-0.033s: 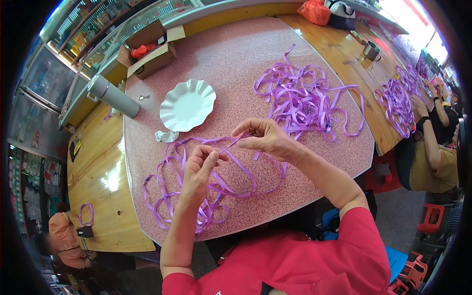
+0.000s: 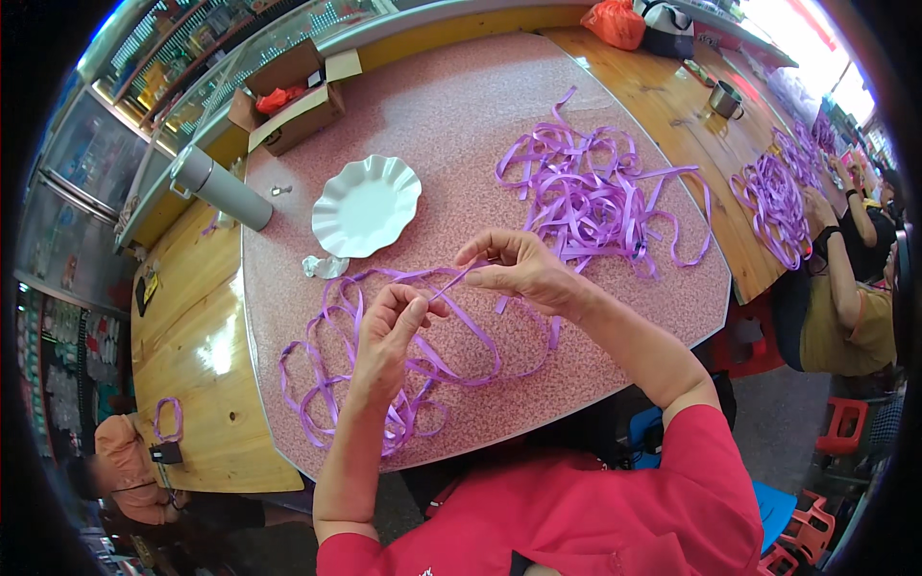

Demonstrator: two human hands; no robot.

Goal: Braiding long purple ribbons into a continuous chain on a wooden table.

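Observation:
Between my two hands a narrow purple ribbon is stretched in a short slanting length. My left hand pinches its lower left end between thumb and fingers. Slightly higher and to the right, my right hand pinches the other end of that length. Below and around my left hand, loose loops of purple ribbon lie spread on the tabletop, with a few small dark bands along them. A large tangled heap of purple ribbon rests beyond my right hand.
On the pink speckled table stand a white scalloped plate, crumpled wrapper and open cardboard box. A grey flask is at the left edge. To the right, people sit by another ribbon pile and a metal mug.

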